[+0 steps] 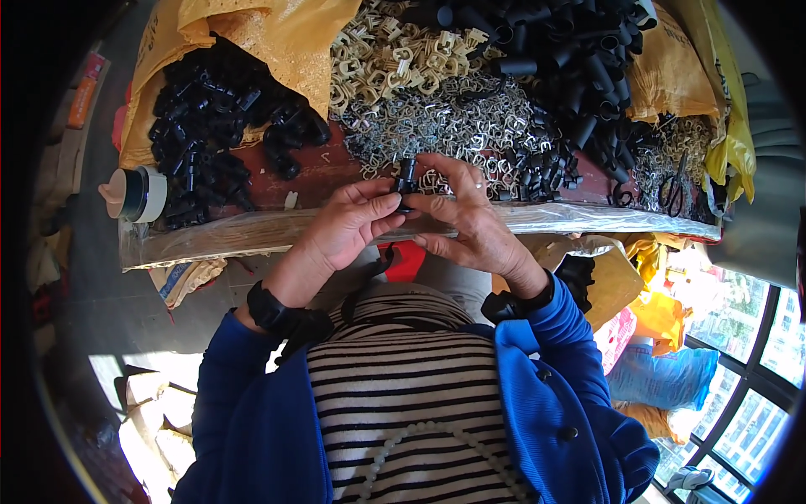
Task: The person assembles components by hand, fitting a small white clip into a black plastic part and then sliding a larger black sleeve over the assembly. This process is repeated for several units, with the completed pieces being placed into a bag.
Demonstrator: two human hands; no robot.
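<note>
Black part [405, 176] – between both grips' fingertips

The small black part [405, 178] is showing only its upper end; the fingers of the left hand [344, 225] and right hand [466, 220] are covering the rest, so its shape is staying unclear. The heap of black tubes [579, 46] is running off the top edge. The scissors [672, 191] are lying half buried in metal clips [453, 126].
</note>
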